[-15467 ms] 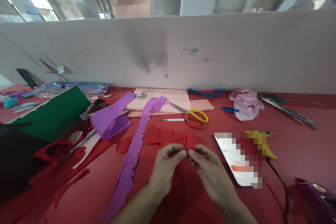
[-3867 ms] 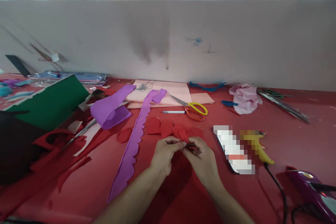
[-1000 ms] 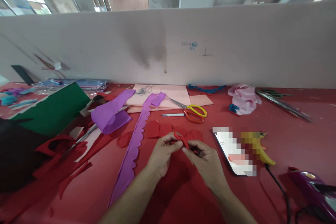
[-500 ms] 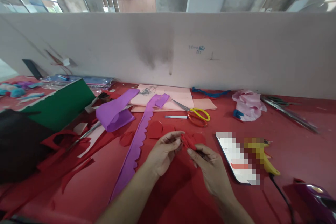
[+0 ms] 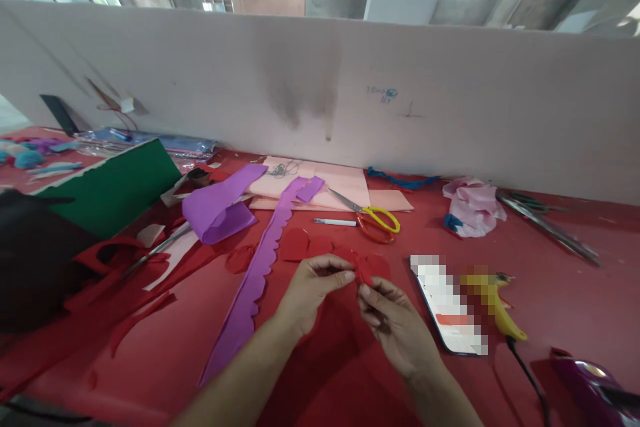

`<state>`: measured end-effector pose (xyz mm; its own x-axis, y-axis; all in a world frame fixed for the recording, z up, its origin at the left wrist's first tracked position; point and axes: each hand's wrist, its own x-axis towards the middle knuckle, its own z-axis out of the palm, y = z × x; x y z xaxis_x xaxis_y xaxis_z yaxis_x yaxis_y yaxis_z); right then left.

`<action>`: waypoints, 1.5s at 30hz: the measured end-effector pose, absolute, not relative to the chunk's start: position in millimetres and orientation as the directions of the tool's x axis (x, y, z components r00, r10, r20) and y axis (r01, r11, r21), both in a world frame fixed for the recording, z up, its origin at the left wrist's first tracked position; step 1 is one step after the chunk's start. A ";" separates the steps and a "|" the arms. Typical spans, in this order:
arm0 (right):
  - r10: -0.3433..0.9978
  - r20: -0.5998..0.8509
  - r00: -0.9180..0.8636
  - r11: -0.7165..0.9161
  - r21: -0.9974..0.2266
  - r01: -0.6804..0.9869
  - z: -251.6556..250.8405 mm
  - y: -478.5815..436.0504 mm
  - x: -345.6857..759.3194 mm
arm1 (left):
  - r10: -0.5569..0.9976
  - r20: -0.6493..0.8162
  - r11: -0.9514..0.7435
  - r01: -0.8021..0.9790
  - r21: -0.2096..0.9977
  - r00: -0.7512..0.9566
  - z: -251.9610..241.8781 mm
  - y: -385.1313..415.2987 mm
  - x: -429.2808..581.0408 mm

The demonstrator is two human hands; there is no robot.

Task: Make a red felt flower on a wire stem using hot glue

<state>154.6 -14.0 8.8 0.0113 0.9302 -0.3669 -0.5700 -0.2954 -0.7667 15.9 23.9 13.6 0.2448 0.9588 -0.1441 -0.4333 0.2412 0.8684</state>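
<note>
Between my two hands is a small gathered piece of red fabric, folded or rolled at its middle. My left hand pinches its left side between thumb and fingers. From the right, my right hand grips the lower end, its thumb on top and the other fingers curled. Rounded red petal-like pieces lie on the table just beyond my hands. To their left rests a bunched red piece. A purple strip with a scalloped edge runs beside my left forearm.
Yellow-handled scissors and a white pen lie ahead. On the right are a phone, a yellow glue gun with a cord, and crumpled pink material. A green board leans at left. A pale partition stands behind.
Both hands keep hold of the red piece, which has turned slightly more upright. My left thumb has straightened and shifted a little right. The camera view has tilted slightly.
</note>
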 end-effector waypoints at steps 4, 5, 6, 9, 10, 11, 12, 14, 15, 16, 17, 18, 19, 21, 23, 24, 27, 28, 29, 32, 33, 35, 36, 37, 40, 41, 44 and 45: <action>0.918 -0.395 -0.038 -0.337 -0.727 -0.599 4.3 -14.1 154.3 | 0.995 0.042 -0.015 -0.289 0.957 0.088 15.9 24.0 14.2; 0.915 -0.401 -0.051 -0.347 -0.714 -0.608 3.4 -14.2 154.2 | 0.993 0.111 -0.097 -0.223 0.970 0.051 17.1 24.1 13.1; 0.911 -0.407 -0.061 -0.355 -0.701 -0.618 2.8 -14.4 154.1 | 0.982 0.187 -0.182 -0.149 0.972 0.021 18.3 24.0 11.9; 0.902 -0.424 -0.077 -0.371 -0.672 -0.641 3.2 -14.9 153.9 | 0.916 0.402 -0.399 0.101 0.912 -0.013 20.6 22.5 8.5; 0.899 -0.430 -0.080 -0.376 -0.666 -0.645 3.8 -15.0 153.8 | 0.883 0.469 -0.459 0.192 0.867 -0.008 20.2 21.7 7.4; 0.897 -0.434 -0.082 -0.379 -0.662 -0.647 4.4 -14.9 153.8 | 0.846 0.534 -0.514 0.283 0.810 0.007 19.1 21.0 6.2; 0.896 -0.437 -0.083 -0.382 -0.660 -0.647 5.1 -14.8 153.6 | 0.805 0.592 -0.562 0.367 0.741 0.035 17.4 20.3 4.8; 0.894 -0.440 -0.084 -0.386 -0.662 -0.643 6.3 -14.4 153.1 | 0.730 0.674 -0.629 0.496 0.598 0.113 12.9 19.6 1.3; 0.894 -0.439 -0.085 -0.387 -0.665 -0.638 6.8 -14.2 152.7 | 0.703 0.696 -0.649 0.537 0.539 0.150 10.6 19.6 -0.7; 0.895 -0.438 -0.085 -0.388 -0.668 -0.635 7.2 -14.0 152.2 | 0.684 0.707 -0.659 0.567 0.494 0.180 8.4 19.7 -2.7; 0.895 -0.437 -0.088 -0.390 -0.671 -0.631 7.6 -13.8 151.6 | 0.671 0.714 -0.665 0.588 0.461 0.199 6.5 20.0 -4.6; 0.895 -0.437 -0.094 -0.395 -0.674 -0.624 7.9 -13.7 151.0 | 0.661 0.720 -0.667 0.603 0.437 0.209 5.1 20.3 -6.2; 0.895 -0.436 -0.099 -0.399 -0.678 -0.618 8.1 -13.6 150.5 | 0.654 0.726 -0.668 0.614 0.421 0.214 4.1 20.5 -7.4; 0.894 -0.434 -0.109 -0.404 -0.679 -0.613 8.2 -13.6 149.6 | 0.641 0.736 -0.669 0.629 0.396 0.218 4.1 20.5 -8.0; 0.891 -0.438 -0.119 -0.412 -0.673 -0.614 7.6 -13.6 149.1 | 0.628 0.753 -0.662 0.643 0.385 0.196 6.6 19.9 -5.5; 0.889 -0.442 -0.121 -0.416 -0.667 -0.618 7.0 -13.7 149.0 | 0.630 0.756 -0.654 0.645 0.395 0.177 8.5 19.4 -3.3; 0.881 -0.459 -0.114 -0.419 -0.646 -0.638 4.7 -13.8 149.0 | 0.694 0.716 -0.603 0.604 0.521 0.076 13.3 17.7 5.2; 0.882 -0.459 -0.104 -0.410 -0.641 -0.649 4.0 -13.8 149.2 | 0.721 0.691 -0.584 0.580 0.568 0.048 13.8 17.2 7.6; 0.886 -0.454 -0.095 -0.398 -0.637 -0.660 3.5 -13.9 149.3 | 0.736 0.676 -0.574 0.562 0.596 0.034 13.3 16.7 9.2; 0.902 -0.426 -0.071 -0.356 -0.643 -0.678 3.6 -14.4 149.5 | 0.680 0.726 -0.627 0.594 0.504 0.103 7.9 16.1 8.4; 0.907 -0.417 -0.063 -0.345 -0.649 -0.678 4.1 -14.6 149.3 | 0.647 0.750 -0.649 0.617 0.445 0.140 5.7 16.3 6.5; 0.914 -0.403 -0.049 -0.332 -0.673 -0.661 5.4 -15.3 148.4 | 0.589 0.788 -0.668 0.657 0.351 0.178 2.4 17.3 1.7; 0.919 -0.393 -0.042 -0.325 -0.692 -0.645 6.0 -15.6 147.8 | 0.569 0.802 -0.666 0.674 0.319 0.183 1.7 18.0 -0.5; 0.924 -0.381 -0.037 -0.318 -0.712 -0.626 6.3 -15.9 147.1 | 0.546 0.818 -0.663 0.691 0.289 0.182 1.6 18.8 -2.4; 0.942 -0.335 -0.022 -0.287 -0.770 -0.570 6.5 -16.5 144.9 | 0.462 0.866 -0.639 0.749 0.176 0.191 4.2 20.5 -3.9; 0.946 -0.324 -0.017 -0.278 -0.783 -0.556 6.6 -16.6 144.4 | 0.429 0.883 -0.624 0.770 0.135 0.192 5.5 20.6 -3.1; 0.947 -0.322 -0.004 -0.273 -0.795 -0.542 7.8 -17.0 143.5 | 0.396 0.907 -0.565 0.816 0.120 0.141 9.8 19.7 1.6; 0.945 -0.327 0.000 -0.274 -0.794 -0.542 8.5 -17.1 143.4 | 0.416 0.902 -0.553 0.819 0.153 0.113 11.1 19.1 3.2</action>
